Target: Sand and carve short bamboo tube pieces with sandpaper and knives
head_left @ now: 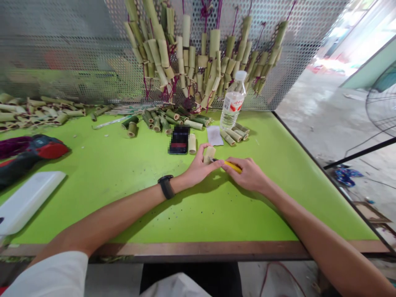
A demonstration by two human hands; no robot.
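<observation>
My left hand (199,167), with a black watch on its wrist, holds a short pale bamboo piece (209,153) between thumb and fingers above the green table. In my right hand (249,173) is a yellow utility knife (232,166). Its dark tip meets the lower part of the bamboo piece, close to my left thumb. Just behind my left hand another pale bamboo piece (192,143) stands beside a phone (179,140). A small sheet of paper (214,135) lies behind the held piece.
A water bottle (232,103) stands at the back near cut bamboo tubes (235,135). More bamboo lies along the back and far left. Bamboo strings hang from a perforated metal panel (102,78). At left are a red-black power tool (49,147) and a white box (32,200).
</observation>
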